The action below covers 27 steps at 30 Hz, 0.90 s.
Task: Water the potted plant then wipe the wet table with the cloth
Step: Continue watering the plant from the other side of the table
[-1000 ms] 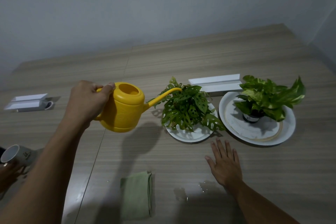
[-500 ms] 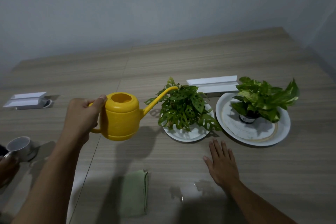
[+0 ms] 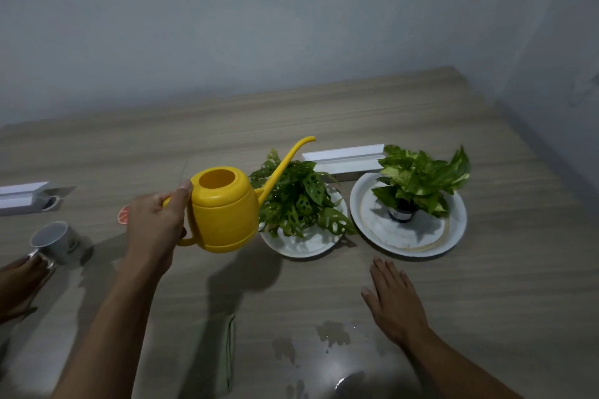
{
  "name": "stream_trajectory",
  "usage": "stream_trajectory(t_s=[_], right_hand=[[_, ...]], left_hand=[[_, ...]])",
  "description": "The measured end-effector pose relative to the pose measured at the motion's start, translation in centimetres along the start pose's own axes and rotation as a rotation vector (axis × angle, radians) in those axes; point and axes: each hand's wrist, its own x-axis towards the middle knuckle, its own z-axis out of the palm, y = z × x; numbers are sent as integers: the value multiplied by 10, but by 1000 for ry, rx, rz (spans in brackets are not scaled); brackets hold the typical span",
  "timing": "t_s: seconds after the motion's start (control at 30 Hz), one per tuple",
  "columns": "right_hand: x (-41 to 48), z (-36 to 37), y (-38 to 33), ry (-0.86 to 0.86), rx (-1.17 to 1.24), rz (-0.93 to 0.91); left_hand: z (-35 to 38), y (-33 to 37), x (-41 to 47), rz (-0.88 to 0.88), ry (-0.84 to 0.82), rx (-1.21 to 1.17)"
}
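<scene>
The left hand [image 3: 152,223] is gripping the handle of the yellow watering can [image 3: 223,209], its fingers [image 3: 181,201] wrapping the handle with the thumb near the rim; the can is hanging above the table [image 3: 486,301], spout rising over the potted plant [image 3: 291,201] just beyond the fingertips. The right hand [image 3: 393,301] is lying flat on the table, fingers spread and holding nothing, with water puddles [image 3: 334,332] just beside its wrist. The green cloth [image 3: 227,353] is lying folded between the two forearms.
</scene>
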Motion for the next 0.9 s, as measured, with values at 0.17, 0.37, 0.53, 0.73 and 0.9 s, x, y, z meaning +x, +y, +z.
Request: stream_trajectory(t_s=[0.17, 0.37, 0.53, 0.73, 0.9], right_hand=[[-28, -14, 23, -3, -6, 85], [-66, -31, 59, 37, -83, 149], [-67, -49, 98, 39, -121, 197], [-47, -62, 132, 3, -114, 207], [-29, -60, 163, -33, -123, 166]], left_hand=[[32, 17, -2, 58, -74, -12], [68, 34, -9, 117, -132, -17], [91, 46, -17, 149, -145, 38], [116, 58, -27, 135, -147, 87], [140, 70, -42, 103, -120, 180]])
